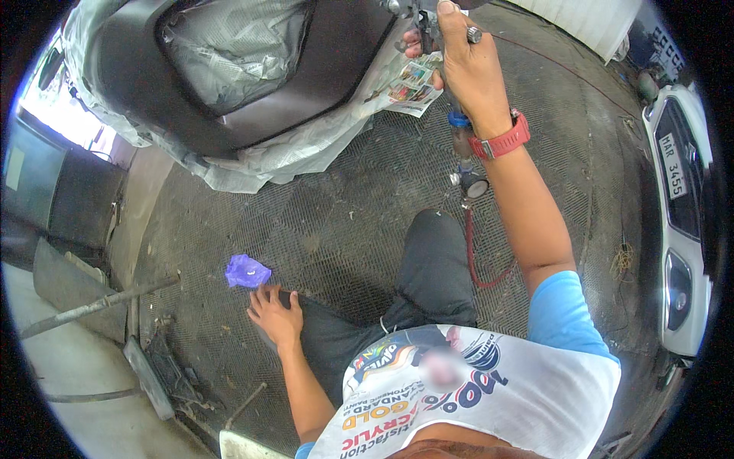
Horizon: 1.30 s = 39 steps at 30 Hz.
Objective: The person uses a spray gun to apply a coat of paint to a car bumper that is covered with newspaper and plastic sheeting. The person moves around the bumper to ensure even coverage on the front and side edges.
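Note:
My right hand [468, 73] is raised at the top of the view, wrapped round the handle of a spray gun [425, 24]. Below the grip hang a blue fitting [459, 119], a regulator with a round gauge [476, 187] and a dark red air hose [470, 252]. Left of the gun stands a dark car body panel [336, 84], with translucent masking sheet [264, 168] draped round it and filling its opening. My left hand [277, 317] rests on my left knee, fingers spread, holding nothing. Close by, a crumpled purple plastic piece [247, 271] lies on the floor.
Printed paper [414, 88] is attached along the panel's lower right edge. A white car [677, 229] stands at far right. Pipes [103, 306] and scrap parts lie at left. A thin hose [566, 65] crosses the ribbed dark floor [329, 229].

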Each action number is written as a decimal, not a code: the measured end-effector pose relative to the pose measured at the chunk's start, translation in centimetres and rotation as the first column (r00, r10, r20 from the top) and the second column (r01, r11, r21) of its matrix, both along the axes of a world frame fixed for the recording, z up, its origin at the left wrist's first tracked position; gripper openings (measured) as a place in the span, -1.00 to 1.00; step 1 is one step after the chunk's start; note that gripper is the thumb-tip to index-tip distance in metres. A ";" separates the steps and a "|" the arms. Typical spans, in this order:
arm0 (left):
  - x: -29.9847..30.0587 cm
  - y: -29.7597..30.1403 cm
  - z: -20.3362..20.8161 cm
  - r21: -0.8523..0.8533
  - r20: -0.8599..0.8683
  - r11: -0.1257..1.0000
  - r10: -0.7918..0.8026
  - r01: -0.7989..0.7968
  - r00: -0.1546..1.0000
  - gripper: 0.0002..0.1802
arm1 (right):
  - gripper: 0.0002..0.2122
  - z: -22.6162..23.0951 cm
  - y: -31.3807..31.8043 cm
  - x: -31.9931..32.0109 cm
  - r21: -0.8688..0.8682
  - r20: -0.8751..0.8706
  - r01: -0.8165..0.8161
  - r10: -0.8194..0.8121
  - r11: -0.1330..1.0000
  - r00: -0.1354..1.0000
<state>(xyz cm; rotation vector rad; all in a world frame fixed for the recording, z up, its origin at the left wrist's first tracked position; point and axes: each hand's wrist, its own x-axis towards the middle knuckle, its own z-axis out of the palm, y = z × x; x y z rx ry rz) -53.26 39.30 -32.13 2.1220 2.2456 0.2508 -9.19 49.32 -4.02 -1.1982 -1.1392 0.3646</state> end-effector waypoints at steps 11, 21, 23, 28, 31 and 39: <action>0.1 0.5 -0.3 0.000 -0.003 1.000 -0.007 0.007 1.000 -0.55 | -0.40 -1.1 -0.3 6.4 -0.096 -0.039 0.076 -0.080 0.992 0.996; 0.6 0.4 -0.2 0.001 -0.016 1.000 -0.028 0.028 0.999 -0.52 | -0.44 -3.3 -2.2 6.4 -0.160 -0.021 0.072 -0.076 0.984 0.997; 0.9 0.5 -0.5 -0.002 -0.014 0.999 -0.032 0.032 0.999 -0.52 | -0.49 -4.0 -2.5 3.9 -0.185 -0.019 -0.015 0.011 0.983 1.000; 0.8 0.6 -0.7 0.005 -0.004 0.999 -0.038 0.038 0.999 -0.52 | -0.45 -5.4 -3.6 -1.0 -0.303 -0.079 -0.327 0.318 0.895 0.945; 0.8 0.4 -0.4 0.000 -0.004 1.000 -0.031 0.031 1.000 -0.52 | -0.46 -5.8 -3.3 -0.3 -0.375 -0.037 -0.265 0.271 0.888 0.962; 0.3 -0.1 -0.2 0.000 -0.015 1.000 -0.015 0.015 1.000 -0.51 | -0.43 -3.3 -2.2 8.3 -0.098 0.046 0.194 -0.191 0.976 0.981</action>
